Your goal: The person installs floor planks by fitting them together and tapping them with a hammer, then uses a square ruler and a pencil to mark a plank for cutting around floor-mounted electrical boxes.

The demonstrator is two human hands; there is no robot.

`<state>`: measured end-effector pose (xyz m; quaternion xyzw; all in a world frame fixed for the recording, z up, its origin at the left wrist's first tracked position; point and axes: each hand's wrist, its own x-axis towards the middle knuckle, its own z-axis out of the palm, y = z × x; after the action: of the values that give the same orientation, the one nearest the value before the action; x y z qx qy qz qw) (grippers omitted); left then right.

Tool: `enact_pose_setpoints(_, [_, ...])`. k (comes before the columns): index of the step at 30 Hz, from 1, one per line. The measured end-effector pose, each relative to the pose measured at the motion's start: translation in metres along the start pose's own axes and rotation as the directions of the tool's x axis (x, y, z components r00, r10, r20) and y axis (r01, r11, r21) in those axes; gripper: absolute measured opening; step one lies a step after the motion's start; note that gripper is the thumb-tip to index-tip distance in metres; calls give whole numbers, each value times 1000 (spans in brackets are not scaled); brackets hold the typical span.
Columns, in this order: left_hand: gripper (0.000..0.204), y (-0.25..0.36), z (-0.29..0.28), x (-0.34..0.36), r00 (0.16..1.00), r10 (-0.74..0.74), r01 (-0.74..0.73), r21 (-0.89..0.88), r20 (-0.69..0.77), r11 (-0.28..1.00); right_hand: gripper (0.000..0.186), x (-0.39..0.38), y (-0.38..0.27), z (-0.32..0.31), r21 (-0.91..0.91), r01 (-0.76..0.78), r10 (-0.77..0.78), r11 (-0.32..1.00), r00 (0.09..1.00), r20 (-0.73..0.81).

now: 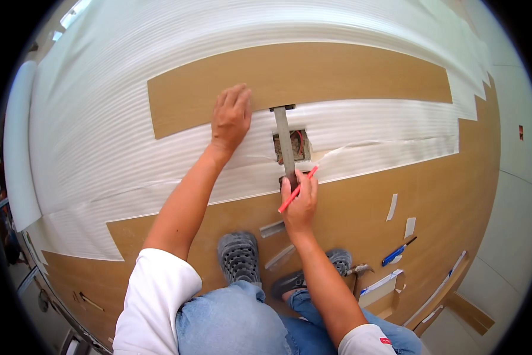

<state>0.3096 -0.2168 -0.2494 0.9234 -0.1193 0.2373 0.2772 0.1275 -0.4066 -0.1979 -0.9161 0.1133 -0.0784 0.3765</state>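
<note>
A loose wood-look floor plank (313,72) lies on the white ribbed underlay. My left hand (231,116) rests on its near edge, fingers fairly flat and nothing held. To the right, a flat metal bar (285,139) with dark end pieces spans from the plank's near edge toward the laid flooring (348,207). My right hand (300,201) is at the bar's near end, closed around a red pencil (299,188) that slants up to the right. The bar crosses a square floor opening (301,145) with red wires inside.
Near my right foot are a blue utility knife (399,251), a hammer (360,270) and an open box (381,290). Off-cut strips (392,207) lie on the laid flooring. A roll of white underlay (23,148) stands at the far left. Grey shoes (238,257) are below my hands.
</note>
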Motion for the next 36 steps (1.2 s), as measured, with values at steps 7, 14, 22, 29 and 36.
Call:
enact_pose_setpoints(7, [32,-49,16,24,998,53,-52,42,-36,998,37,80,-43,70,-19,32,-32,999,999,15])
enact_pose_setpoints(14, [33,-43,17,25,996,84,-85,23,38,996,34,95,-55,96,-36,-65,67,997,997,48])
enact_pose_setpoints(22, [38,-40,10,30,993,75,-80,52,92,995,35,99,-58,105,-109,14,-13,994,1000,6])
enact_pose_setpoints(29, [38,-40,16,30,991,39,-55,130,124,990,35,107,-56,112,-192,51,-60,980,997,-46])
enact_pose_setpoints(36, [41,-39,16,31,987,15,-43,171,162,984,35,111,-60,115,-190,28,-34,981,999,-28])
